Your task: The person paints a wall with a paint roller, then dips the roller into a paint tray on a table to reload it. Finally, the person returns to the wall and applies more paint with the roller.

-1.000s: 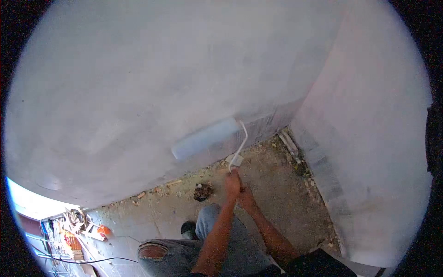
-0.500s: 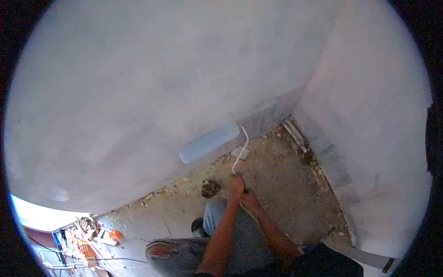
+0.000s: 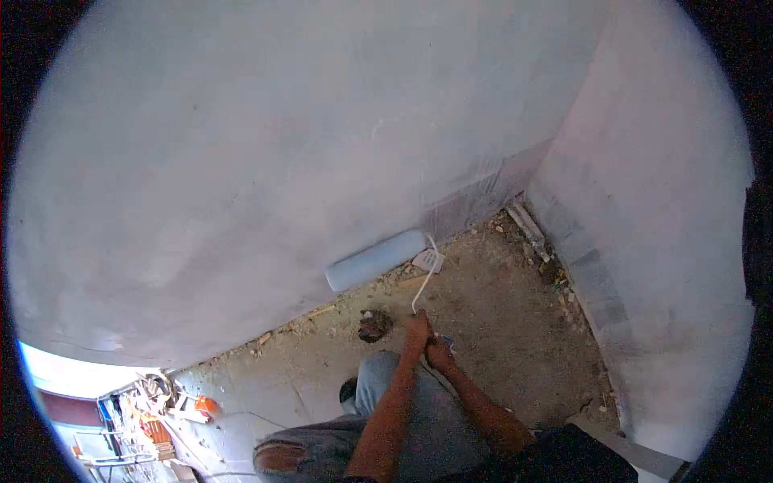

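A paint roller (image 3: pixel 377 262) with a wide pale sleeve lies against the lower part of the wall, just above the floor. Its thin white wire frame (image 3: pixel 426 283) bends from the sleeve's right end back towards me. My left hand (image 3: pixel 417 328) is closed around the handle, just behind the wire. Close behind it, my right hand (image 3: pixel 440 354) is wrapped round the same handle. Most of the handle is hidden by my fingers.
The large wall (image 3: pixel 241 161) meets a side wall (image 3: pixel 660 201) at a corner on the right. Wood strips (image 3: pixel 527 229) lie there. A dark clump (image 3: pixel 374 325) sits on the debris-strewn floor (image 3: pixel 515 322). Scrap and an orange object (image 3: pixel 206 406) are at the lower left.
The roller has moved a little down the wall, towards the floor, with both hands still on its handle. The view has shifted slightly.
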`<state>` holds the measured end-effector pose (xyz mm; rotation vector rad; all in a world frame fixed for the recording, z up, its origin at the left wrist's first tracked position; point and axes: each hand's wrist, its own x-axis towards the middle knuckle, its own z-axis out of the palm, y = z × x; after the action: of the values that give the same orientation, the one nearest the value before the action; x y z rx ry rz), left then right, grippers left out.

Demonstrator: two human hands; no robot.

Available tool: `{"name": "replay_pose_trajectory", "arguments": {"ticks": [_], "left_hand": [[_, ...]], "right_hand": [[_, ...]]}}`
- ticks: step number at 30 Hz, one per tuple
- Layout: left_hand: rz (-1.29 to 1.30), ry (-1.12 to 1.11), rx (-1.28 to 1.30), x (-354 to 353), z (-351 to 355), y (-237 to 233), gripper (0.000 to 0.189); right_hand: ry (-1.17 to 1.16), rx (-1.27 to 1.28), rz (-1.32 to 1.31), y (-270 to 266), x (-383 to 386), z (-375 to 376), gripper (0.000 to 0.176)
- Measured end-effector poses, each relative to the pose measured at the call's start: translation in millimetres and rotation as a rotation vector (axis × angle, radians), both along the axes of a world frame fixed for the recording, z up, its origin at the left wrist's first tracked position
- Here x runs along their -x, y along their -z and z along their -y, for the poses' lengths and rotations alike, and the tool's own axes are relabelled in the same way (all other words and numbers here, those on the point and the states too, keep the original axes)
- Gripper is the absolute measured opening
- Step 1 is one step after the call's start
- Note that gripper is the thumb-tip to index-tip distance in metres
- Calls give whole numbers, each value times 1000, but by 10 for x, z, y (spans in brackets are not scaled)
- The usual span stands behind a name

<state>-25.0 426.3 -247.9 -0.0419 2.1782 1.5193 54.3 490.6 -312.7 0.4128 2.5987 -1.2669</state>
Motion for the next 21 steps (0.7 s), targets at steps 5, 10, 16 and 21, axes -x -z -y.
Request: {"name": "replay_pose_trajectory", "arguments": {"ticks": [5, 10, 16, 21], "left_hand": [[22, 54, -69, -205, 52, -149, 24], [-48, -19, -193, -410, 184, -455, 25], [-163, -248, 52, -778, 193, -1276, 23], [-182, -370, 142, -922, 266, -1579, 30]], "right_hand": [[-211, -313, -364, 441, -431, -68, 30], [132, 750, -246, -757, -268, -80, 31], [-164, 454, -325, -1527, -362, -2, 39], [-248, 193, -175, -1242, -500, 123, 40]]}}
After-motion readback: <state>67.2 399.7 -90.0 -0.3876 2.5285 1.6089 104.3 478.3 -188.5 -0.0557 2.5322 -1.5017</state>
